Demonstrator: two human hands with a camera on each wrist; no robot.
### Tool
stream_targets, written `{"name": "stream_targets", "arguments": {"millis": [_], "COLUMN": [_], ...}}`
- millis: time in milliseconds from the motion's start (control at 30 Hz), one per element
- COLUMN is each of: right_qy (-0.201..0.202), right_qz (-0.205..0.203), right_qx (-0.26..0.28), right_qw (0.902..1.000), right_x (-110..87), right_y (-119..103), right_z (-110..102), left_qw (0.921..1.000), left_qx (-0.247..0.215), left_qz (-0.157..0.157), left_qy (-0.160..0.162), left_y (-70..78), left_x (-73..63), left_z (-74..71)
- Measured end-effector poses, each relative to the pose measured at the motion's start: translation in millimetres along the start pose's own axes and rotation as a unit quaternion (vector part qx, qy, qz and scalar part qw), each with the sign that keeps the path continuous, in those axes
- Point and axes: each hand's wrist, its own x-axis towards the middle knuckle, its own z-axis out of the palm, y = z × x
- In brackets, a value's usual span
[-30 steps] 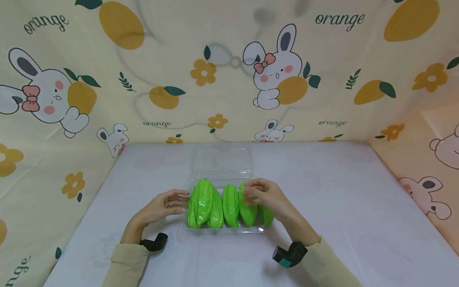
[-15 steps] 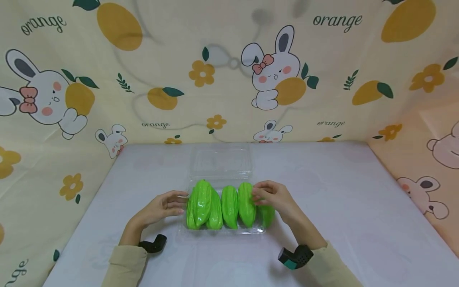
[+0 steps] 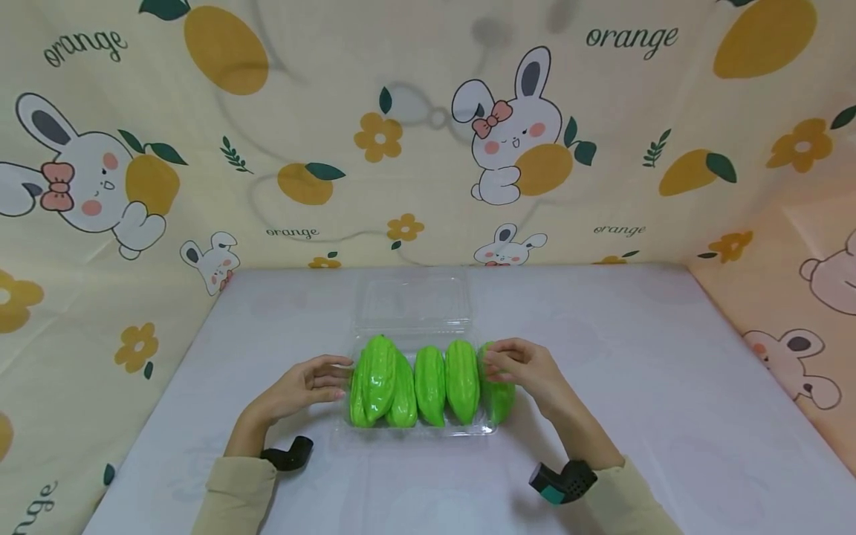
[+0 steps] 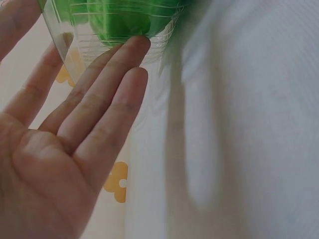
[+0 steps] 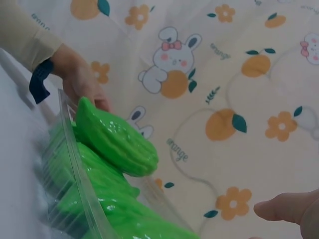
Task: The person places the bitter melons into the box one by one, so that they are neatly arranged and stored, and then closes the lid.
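Several glossy, ridged green gourds like bitter melons [image 3: 463, 383] fill a clear plastic clamshell box [image 3: 441, 431] in the head view. At the left they lie stacked. My left hand [image 3: 309, 386] is beside the box's left end; in the left wrist view, its straight fingers [image 4: 109, 89] lie at the clear wall. Over the rightmost gourd [image 3: 500, 401] hovers my right hand [image 3: 524, 370], fingers slightly bent and covering part of it. One digit [image 5: 284, 206] shows apart from the gourds in the right wrist view, gripping nothing there.
The box's clear lid [image 3: 413, 299] lies folded back, away from me. A white cloth covers the table [image 3: 602, 327]. Behind and at both sides stands a cream backdrop [image 3: 414, 44] printed with rabbits and oranges. Each wrist wears a black device [image 3: 564, 481].
My right hand has moved to the right, from the second gourd from the right to the rightmost one. The left hand stays at the box's side, and the gourds look unmoved.
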Motion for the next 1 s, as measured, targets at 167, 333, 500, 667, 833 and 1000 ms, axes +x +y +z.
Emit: {"name": "stream_targets", "arguments": {"millis": [167,333,500,667,833,1000], "right_qy": [0.013,0.014,0.025,0.049,0.064,0.074], "right_qz": [0.006,0.006,0.008,0.014,0.005,0.0], "right_qx": [-0.009,-0.016,-0.036,-0.051,-0.061,-0.068], "right_qw": [0.9999,0.9997,0.999,0.9974,0.9961,0.9949], "right_x": [0.1,2.9,5.6,7.4,7.8,8.6], "right_y": [4.0,9.4,13.7,17.7,20.0,21.1], "right_z": [-3.9,-6.1,-8.2,-8.9,-9.2,-11.6], "left_qw": [1.0,1.0,1.0,1.0,1.0,1.0], "left_qx": [-0.002,-0.003,-0.002,0.0,0.0,0.003], "left_qz": [0.001,0.001,0.001,0.002,0.004,0.004], "left_qy": [-0.001,-0.001,0.001,0.002,0.001,0.001], "left_y": [-0.1,1.0,1.7,1.1,0.4,1.9], "left_x": [0.2,0.5,1.6,1.8,1.3,0.1], "left_z": [0.0,0.5,1.2,1.1,0.6,0.8]}}
